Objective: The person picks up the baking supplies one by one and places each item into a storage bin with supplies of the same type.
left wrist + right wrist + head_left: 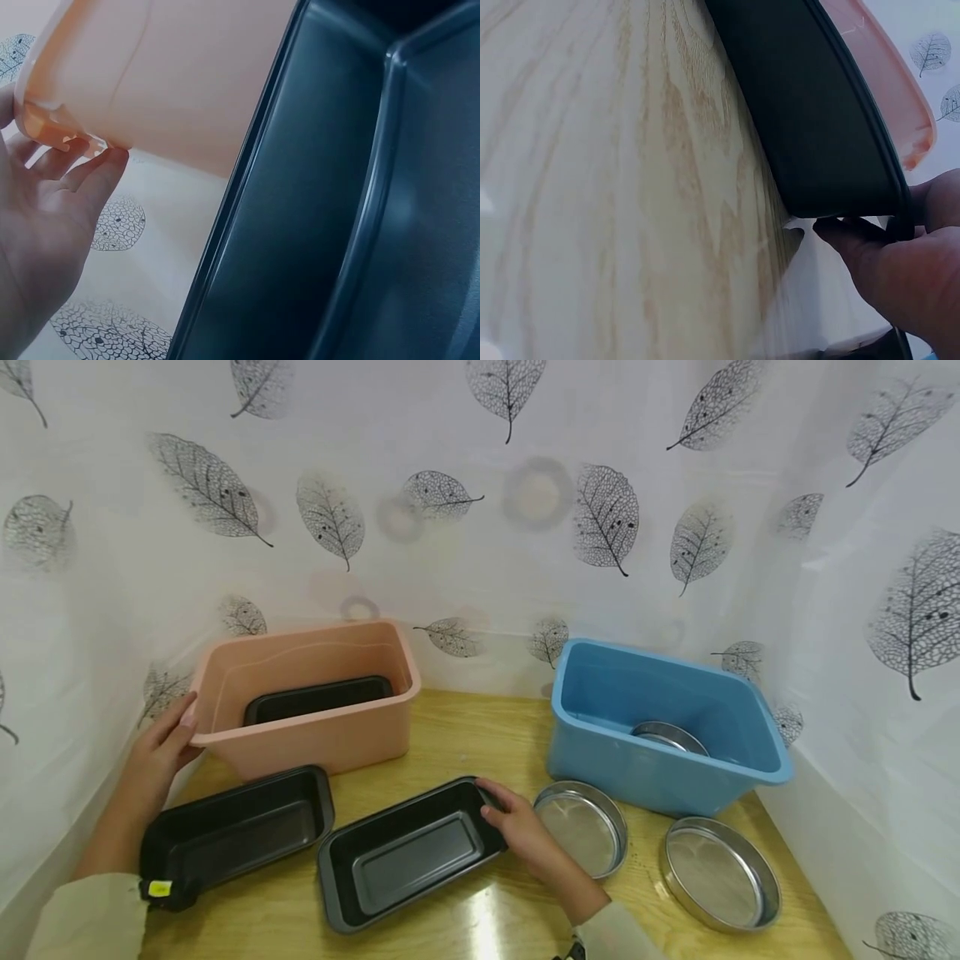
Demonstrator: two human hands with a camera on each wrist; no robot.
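My left hand [153, 752] grips the rim at the left end of a peach plastic bin [315, 745]; in the left wrist view its fingers curl under the lip. Inside that bin lies a black loaf pan [318, 697]. My right hand [525, 833] pinches the right end rim of a second black loaf pan [416, 864], thumb on the rim and fingers beneath it. This pan sits at the table's middle, close over the wood in the right wrist view. A third loaf pan [240, 827] lies in front of the peach bin, below my left forearm.
A blue plastic bin [637, 768] stands at the right with a round metal pan [670, 737] inside. Two more round pans, one [581, 827] beside my right hand and another [720, 872] farther right, rest on the wooden table [465, 727]. A leaf-patterned curtain [465, 577] surrounds the table.
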